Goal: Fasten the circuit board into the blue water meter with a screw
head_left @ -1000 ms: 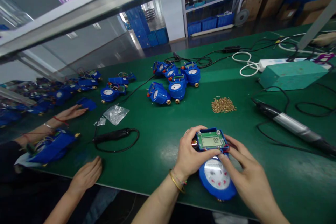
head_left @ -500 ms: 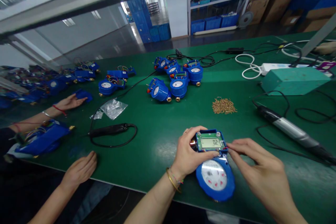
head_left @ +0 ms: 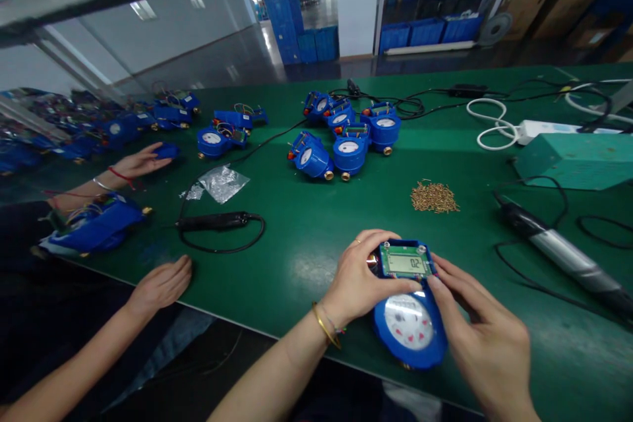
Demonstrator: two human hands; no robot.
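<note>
A blue water meter (head_left: 410,330) with a round dial lies near the front edge of the green table. Its open electronics box holds a circuit board with a lit display (head_left: 406,264). My left hand (head_left: 363,277) wraps round the box's left side, thumb along its lower edge. On the other side my right hand (head_left: 477,323) grips the box's right edge, fingers behind and thumb in front. Whether its fingertips also pinch a wire there is hidden. A pile of small brass screws (head_left: 434,197) lies beyond the meter.
Several blue meters (head_left: 349,155) stand at mid-table. An electric screwdriver (head_left: 568,254) and a green box (head_left: 576,161) are on the right. Another screwdriver (head_left: 212,221) and a plastic bag (head_left: 223,183) lie left. A co-worker's hands (head_left: 161,287) rest near another opened meter (head_left: 101,224).
My right hand has closed in against the box's right edge, its thumb now on the front corner. The view has shifted slightly. The co-worker's far hand still holds a blue part.
</note>
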